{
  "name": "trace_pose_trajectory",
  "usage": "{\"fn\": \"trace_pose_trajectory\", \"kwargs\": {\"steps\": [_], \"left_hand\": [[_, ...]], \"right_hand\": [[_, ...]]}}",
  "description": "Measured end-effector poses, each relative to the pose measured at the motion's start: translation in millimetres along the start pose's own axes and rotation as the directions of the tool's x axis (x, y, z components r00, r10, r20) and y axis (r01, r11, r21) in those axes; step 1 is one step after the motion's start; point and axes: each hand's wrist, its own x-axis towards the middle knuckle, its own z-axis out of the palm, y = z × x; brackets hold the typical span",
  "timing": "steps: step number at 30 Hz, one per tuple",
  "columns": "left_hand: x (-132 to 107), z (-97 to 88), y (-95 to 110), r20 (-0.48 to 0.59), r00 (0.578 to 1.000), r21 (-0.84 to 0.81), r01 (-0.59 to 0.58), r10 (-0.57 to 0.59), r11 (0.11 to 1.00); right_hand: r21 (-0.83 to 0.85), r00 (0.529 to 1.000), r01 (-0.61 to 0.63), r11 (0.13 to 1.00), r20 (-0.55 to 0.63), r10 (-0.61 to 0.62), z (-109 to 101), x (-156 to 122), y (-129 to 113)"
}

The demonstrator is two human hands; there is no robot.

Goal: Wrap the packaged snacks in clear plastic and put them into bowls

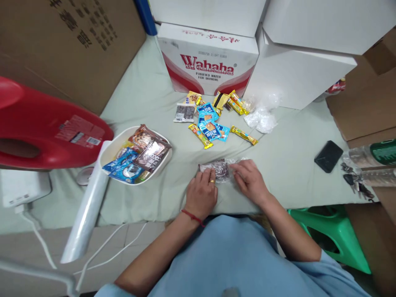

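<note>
In front of me lies a dark brown snack packet (220, 169) inside a clear plastic bag (232, 164). The fingers of my left hand (202, 192) are close together and hold down the packet's left part. At the bag's right end, the fingers of my right hand (249, 181) are closed on the clear plastic. Left of my hands stands a white tub (168, 159) with a brown snack bag (151, 150) and a blue snack bag (125, 167) in it. Beyond the packet lie blue sachets (210, 128), yellow-wrapped sticks (244, 135) and a grey-and-white packet (185, 112).
Crumpled clear plastic (262, 117) lies before a white-and-red box (210, 62). A red jug (55, 128) and a plastic film roll (86, 206) are at left. A black phone-like object (328, 156), keys (357, 183) and bottles (382, 152) lie right; a green stool (343, 235) stands below.
</note>
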Motion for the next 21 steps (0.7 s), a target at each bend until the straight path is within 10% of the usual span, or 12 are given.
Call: {"fn": "trace_pose_trajectory", "kwargs": {"steps": [3,9,21], "left_hand": [[-4,1.0,-2,0.017,1.0,0.032,-0.016,0.015,0.999],[-9,0.4,1,-0.064,0.998,0.129,0.001,0.007,0.992],[-30,-8.4,-39,-0.14,0.99,-0.382,-0.044,-0.011,0.923]], "right_hand": [[-0.187,0.962,-0.247,0.951,-0.169,0.217,-4,-10,13],[-0.045,0.947,-0.32,0.946,-0.023,0.319,-17,0,9],[-0.125,0.97,0.089,0.988,0.238,-0.057,39,59,-62]]}}
